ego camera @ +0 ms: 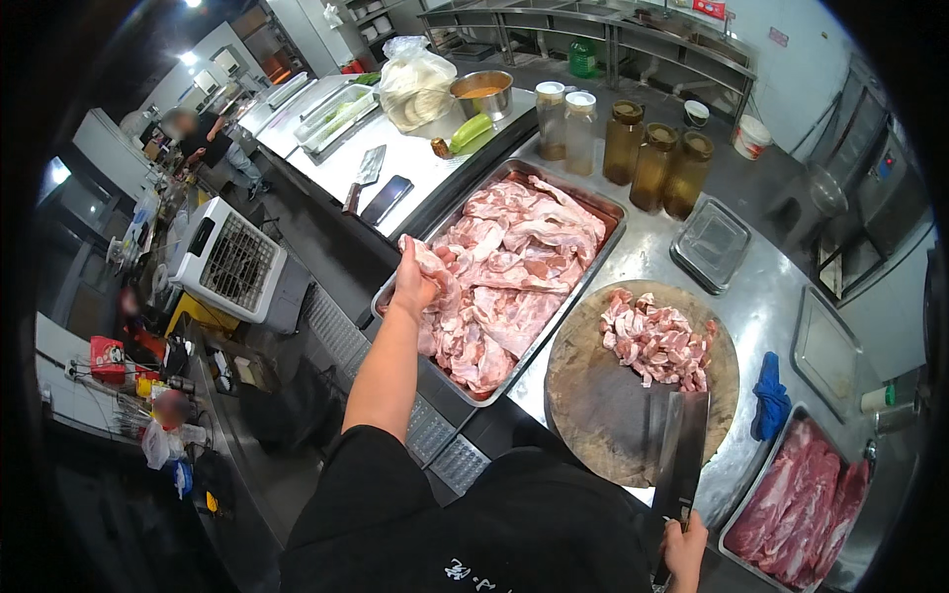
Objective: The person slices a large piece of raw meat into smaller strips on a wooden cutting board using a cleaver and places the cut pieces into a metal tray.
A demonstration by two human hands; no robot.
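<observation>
My left hand (pixel 417 282) grips a pale pink piece of raw meat (pixel 439 276) at the near left side of a deep steel tray (pixel 610 248). Large pieces of raw meat (pixel 530 252) fill that tray. At the lower right, my right hand (pixel 685 545) is closed around the handle of a Chinese cleaver (pixel 683 445). Its broad blade lies over the near right part of a round wooden chopping block (pixel 586 385), with the tip close to a heap of chopped meat (pixel 656 333).
A second steel tray (pixel 730 545) holds long red meat cuts. By the block lie a blue cloth (pixel 771 396) and a lidded container (pixel 712 244). Several jars (pixel 652 167) line the far side. Another cleaver (pixel 368 167) and a phone (pixel 387 200) rest left. A person (pixel 215 144) stands in the background.
</observation>
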